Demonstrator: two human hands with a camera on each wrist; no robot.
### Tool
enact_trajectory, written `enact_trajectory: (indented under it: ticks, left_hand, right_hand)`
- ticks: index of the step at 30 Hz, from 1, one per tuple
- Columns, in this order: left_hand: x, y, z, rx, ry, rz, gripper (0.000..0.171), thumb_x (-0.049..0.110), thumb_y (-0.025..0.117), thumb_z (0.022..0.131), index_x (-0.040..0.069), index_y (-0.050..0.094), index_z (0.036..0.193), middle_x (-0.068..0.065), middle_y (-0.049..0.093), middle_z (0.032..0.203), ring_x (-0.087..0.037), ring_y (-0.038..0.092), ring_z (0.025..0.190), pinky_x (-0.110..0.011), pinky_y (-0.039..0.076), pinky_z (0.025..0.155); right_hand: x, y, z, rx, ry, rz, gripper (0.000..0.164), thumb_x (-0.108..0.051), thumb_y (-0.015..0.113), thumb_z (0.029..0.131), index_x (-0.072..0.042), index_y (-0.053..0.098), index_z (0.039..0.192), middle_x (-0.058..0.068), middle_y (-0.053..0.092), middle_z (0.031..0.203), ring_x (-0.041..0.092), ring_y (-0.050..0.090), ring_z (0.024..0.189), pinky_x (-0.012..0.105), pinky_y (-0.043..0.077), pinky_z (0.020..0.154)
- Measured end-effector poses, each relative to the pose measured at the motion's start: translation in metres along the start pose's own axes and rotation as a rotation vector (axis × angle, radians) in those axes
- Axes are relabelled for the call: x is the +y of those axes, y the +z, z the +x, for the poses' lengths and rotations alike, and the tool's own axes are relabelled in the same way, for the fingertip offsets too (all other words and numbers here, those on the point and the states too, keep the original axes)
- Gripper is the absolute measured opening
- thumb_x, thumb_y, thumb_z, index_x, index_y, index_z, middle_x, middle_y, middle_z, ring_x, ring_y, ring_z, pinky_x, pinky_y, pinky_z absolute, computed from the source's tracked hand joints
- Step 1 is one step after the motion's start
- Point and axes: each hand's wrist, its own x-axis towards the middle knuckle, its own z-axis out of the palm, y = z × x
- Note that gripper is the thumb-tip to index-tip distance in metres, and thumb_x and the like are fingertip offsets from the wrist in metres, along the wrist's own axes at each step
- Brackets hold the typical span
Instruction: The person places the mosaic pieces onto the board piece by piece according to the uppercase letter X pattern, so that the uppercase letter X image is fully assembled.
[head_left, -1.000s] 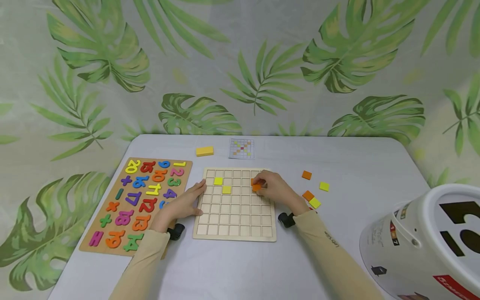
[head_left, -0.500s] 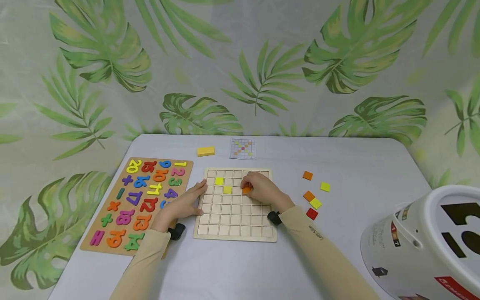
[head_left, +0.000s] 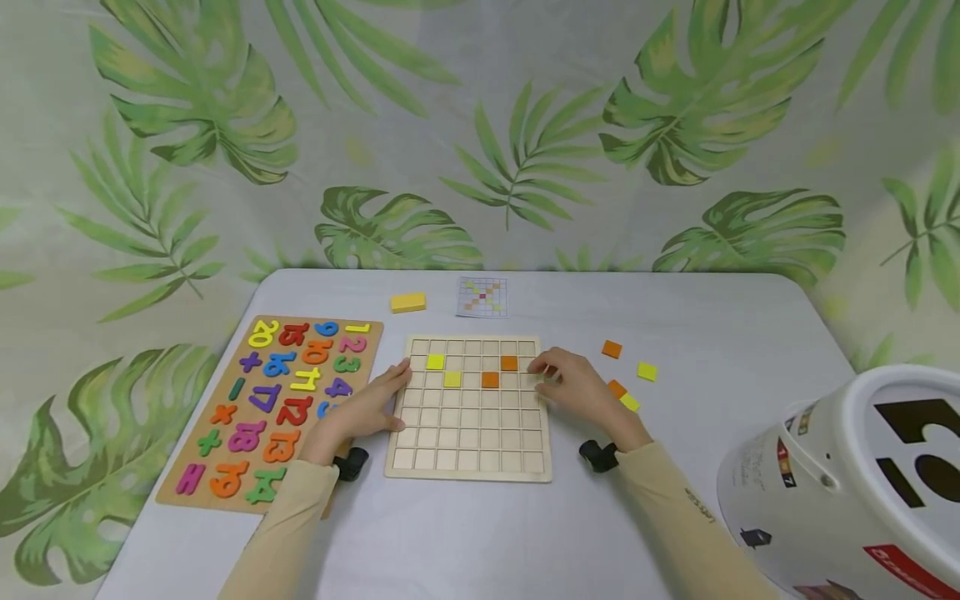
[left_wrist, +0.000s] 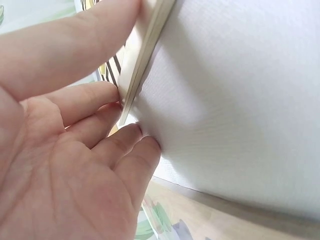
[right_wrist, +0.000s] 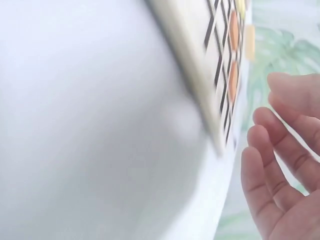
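A wooden grid board (head_left: 468, 437) lies in the middle of the table. Two yellow tiles (head_left: 436, 362) sit in its upper left squares, one diagonally below the other. Two orange tiles (head_left: 490, 380) occupy squares toward the upper right, also on a diagonal. My left hand (head_left: 363, 410) rests against the board's left edge, fingers extended and thumb lower down; the left wrist view shows fingertips at the wooden edge (left_wrist: 145, 55). At the board's right edge hovers my right hand (head_left: 577, 387), its fingers loosely bent with nothing between them, also visible in the right wrist view.
Loose orange (head_left: 612, 349) and yellow tiles (head_left: 647, 372) lie right of the board. A number board (head_left: 247, 367) is at left, partly under the left forearm. Behind stand a yellow block (head_left: 408, 303) and a printed pattern card (head_left: 482, 297). A white bucket (head_left: 787, 500) fills the right front.
My right hand has set an orange tile down below and left of the other orange one, let go, and moved right to the board's edge. The left hand has stayed in place.
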Motion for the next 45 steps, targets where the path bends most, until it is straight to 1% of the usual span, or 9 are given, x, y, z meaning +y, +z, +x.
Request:
enact_trajectory:
  ticks: [5,13,16,20,24,29,36,40,45]
  left_hand:
    - [0.0,0.0,0.0,0.0,0.007,0.004,0.082,0.003,0.071,0.084,-0.007,0.022,0.148,-0.017,0.007,0.158,-0.038,0.007,0.143,-0.05,0.015,0.114]
    - [0.001,0.0,-0.001,0.006,0.015,0.02,0.082,0.003,0.071,0.083,-0.009,0.022,0.147,-0.019,0.008,0.157,-0.039,0.008,0.142,-0.05,0.014,0.114]
    - [0.002,-0.001,-0.001,0.005,0.015,0.018,0.082,0.003,0.072,0.083,-0.009,0.022,0.147,-0.019,0.008,0.157,-0.04,0.008,0.142,-0.05,0.014,0.114]
    - [0.002,-0.001,-0.001,0.004,0.016,0.023,0.082,0.003,0.072,0.083,-0.009,0.022,0.147,-0.02,0.008,0.157,-0.04,0.008,0.142,-0.05,0.015,0.114]
    - [0.002,-0.001,0.0,0.002,0.019,0.023,0.082,0.003,0.072,0.083,-0.01,0.021,0.147,-0.02,0.008,0.157,-0.04,0.008,0.142,-0.05,0.014,0.114]
    - [0.003,-0.001,0.0,-0.003,0.019,0.02,0.082,0.004,0.071,0.084,-0.01,0.021,0.147,-0.02,0.007,0.157,-0.04,0.007,0.142,-0.05,0.014,0.114]
    - [0.004,-0.002,-0.001,-0.004,0.013,-0.01,0.082,0.002,0.072,0.083,-0.01,0.021,0.147,-0.019,0.007,0.157,-0.04,0.006,0.142,-0.05,0.014,0.114]
    - [0.004,-0.002,-0.002,0.001,0.015,-0.009,0.082,0.002,0.071,0.083,-0.01,0.021,0.147,-0.019,0.006,0.157,-0.04,0.006,0.142,-0.051,0.014,0.114]
    - [0.003,-0.002,-0.002,0.014,0.028,-0.008,0.08,0.002,0.071,0.084,-0.01,0.022,0.146,-0.021,0.008,0.157,-0.041,0.007,0.142,-0.052,0.014,0.113]
  right_hand:
    - [0.019,-0.014,-0.031,0.063,0.033,-0.019,0.025,0.001,0.07,0.082,-0.002,0.066,0.107,0.008,0.064,0.103,0.024,0.056,0.092,0.038,0.05,0.08]
    - [0.043,-0.029,-0.074,0.11,0.057,-0.094,0.025,0.005,0.072,0.079,0.0,0.066,0.103,0.007,0.064,0.098,0.024,0.056,0.087,0.039,0.05,0.076]
    - [0.048,-0.03,-0.084,0.104,0.061,-0.112,0.025,0.007,0.072,0.077,0.0,0.067,0.1,0.005,0.063,0.095,0.022,0.057,0.085,0.038,0.05,0.074]
    - [0.05,-0.029,-0.087,0.107,0.04,-0.143,0.027,0.012,0.071,0.074,0.0,0.067,0.098,0.006,0.062,0.093,0.021,0.056,0.082,0.036,0.05,0.071]
    - [0.048,-0.024,-0.081,0.135,0.011,-0.155,0.029,0.015,0.069,0.071,0.001,0.067,0.096,0.005,0.061,0.09,0.02,0.056,0.08,0.034,0.05,0.07]
    - [0.035,-0.012,-0.063,0.133,-0.032,-0.109,0.029,0.014,0.07,0.072,0.002,0.066,0.099,0.006,0.061,0.093,0.021,0.059,0.083,0.034,0.054,0.072]
    - [-0.002,0.006,-0.025,0.033,-0.079,-0.028,0.028,0.008,0.07,0.077,0.002,0.065,0.104,0.006,0.06,0.1,0.022,0.059,0.091,0.035,0.053,0.081]
    - [-0.02,0.019,-0.002,-0.033,-0.105,0.005,0.027,0.006,0.071,0.079,0.0,0.065,0.104,0.003,0.06,0.099,0.02,0.058,0.091,0.032,0.052,0.082]
    - [-0.034,0.038,0.021,-0.103,-0.212,-0.028,0.025,0.006,0.069,0.079,-0.001,0.065,0.103,0.001,0.06,0.096,0.017,0.056,0.087,0.029,0.05,0.078]
